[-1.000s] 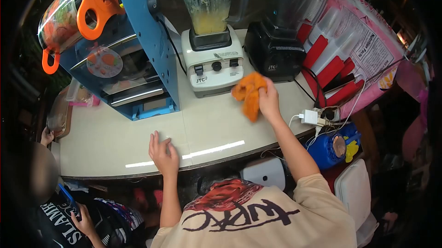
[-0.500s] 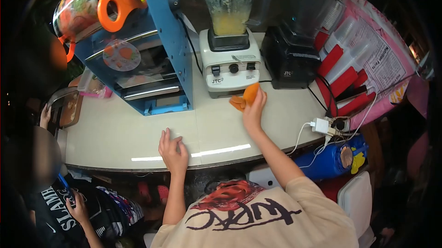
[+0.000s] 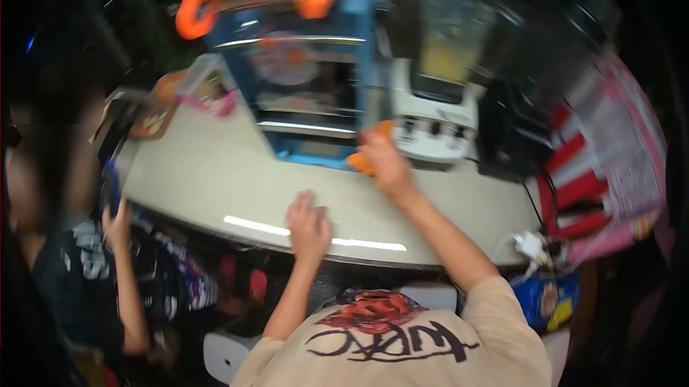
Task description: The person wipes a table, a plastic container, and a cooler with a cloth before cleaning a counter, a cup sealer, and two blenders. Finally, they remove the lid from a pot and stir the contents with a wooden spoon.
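Observation:
An orange cloth (image 3: 362,164) is gripped in my right hand (image 3: 391,166), bunched under the fingers. That hand is at the gap between the white blender base (image 3: 425,103) and the blue cup sealing machine (image 3: 367,35). Yellowish residue shows low in the blender jar (image 3: 451,49). My left hand (image 3: 309,225) is on or just over the pale counter (image 3: 208,164) near its front edge, fingers extended and holding nothing. Motion blur softens the view.
A black blender (image 3: 511,128) stands right of the white one, beside a pink-and-white bag (image 3: 624,136). A white charger (image 3: 530,245) hangs at the right edge. At left are a clear tub (image 3: 203,85), a brown tray (image 3: 159,120) and another person's hand (image 3: 116,227).
My right hand has moved the cloth left, from the front of the white blender to the cup sealer's right lower corner. The view has shifted, so the counter objects appear farther right.

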`<state>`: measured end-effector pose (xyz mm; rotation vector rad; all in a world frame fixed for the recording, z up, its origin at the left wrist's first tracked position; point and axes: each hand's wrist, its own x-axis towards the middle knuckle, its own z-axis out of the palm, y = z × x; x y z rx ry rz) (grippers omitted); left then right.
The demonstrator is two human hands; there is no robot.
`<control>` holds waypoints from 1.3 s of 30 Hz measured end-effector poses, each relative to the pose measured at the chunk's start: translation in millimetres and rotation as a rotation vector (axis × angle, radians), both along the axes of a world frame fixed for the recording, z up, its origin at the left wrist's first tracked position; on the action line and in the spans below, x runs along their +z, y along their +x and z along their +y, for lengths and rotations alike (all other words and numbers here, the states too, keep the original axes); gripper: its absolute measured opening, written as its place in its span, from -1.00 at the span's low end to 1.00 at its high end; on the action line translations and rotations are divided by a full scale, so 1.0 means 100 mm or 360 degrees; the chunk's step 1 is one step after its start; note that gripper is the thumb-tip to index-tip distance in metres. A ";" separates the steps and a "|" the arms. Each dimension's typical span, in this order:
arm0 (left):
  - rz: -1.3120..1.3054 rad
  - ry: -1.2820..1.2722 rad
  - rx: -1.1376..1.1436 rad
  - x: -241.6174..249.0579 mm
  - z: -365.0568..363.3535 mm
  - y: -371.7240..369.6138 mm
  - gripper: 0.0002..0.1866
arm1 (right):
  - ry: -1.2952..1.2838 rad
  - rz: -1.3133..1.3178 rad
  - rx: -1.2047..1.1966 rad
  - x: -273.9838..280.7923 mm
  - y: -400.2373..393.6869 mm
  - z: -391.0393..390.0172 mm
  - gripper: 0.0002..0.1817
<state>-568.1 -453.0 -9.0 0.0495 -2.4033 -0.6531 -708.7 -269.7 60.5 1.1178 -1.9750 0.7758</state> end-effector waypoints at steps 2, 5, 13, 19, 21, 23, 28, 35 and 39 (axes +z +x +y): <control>0.0023 0.0067 0.0021 0.00 0.03 0.04 -0.88 | -0.0243 0.0218 -0.0018 0.44 -0.10 -0.02 -0.75; 0.0070 0.0142 0.0036 0.01 0.10 0.11 -0.89 | 0.0204 0.0103 -0.0368 0.92 -0.23 0.07 -0.75; 0.0127 0.0097 0.0099 -0.12 0.12 0.20 -0.87 | 0.1878 0.0551 -0.0922 -0.05 -0.32 -0.02 -0.73; 0.0145 0.0105 0.0097 -0.13 0.16 0.22 -0.87 | 0.1939 0.0741 -0.0829 -0.41 -0.03 0.20 -0.71; 0.0137 0.0106 0.0101 -0.13 0.18 0.25 -0.87 | 0.1811 0.0678 -0.0622 -0.37 0.08 0.35 -0.70; 0.0132 0.0099 0.0100 -0.12 0.20 0.25 -0.87 | 0.1655 0.0443 -0.0420 -0.38 0.17 0.57 -0.68; 0.0125 0.0102 0.0050 -0.15 0.24 0.24 -0.88 | 0.1092 -0.0008 -0.0479 -0.46 0.44 1.31 -0.66; 0.0108 0.0046 -0.0051 -0.09 0.28 0.22 -0.88 | 0.1117 -0.0961 -0.1538 -0.10 0.63 2.21 -0.56; 0.0140 0.0046 -0.0084 -0.05 0.30 0.25 -0.86 | 0.0751 -0.1216 -0.1707 -0.77 0.58 2.27 -0.42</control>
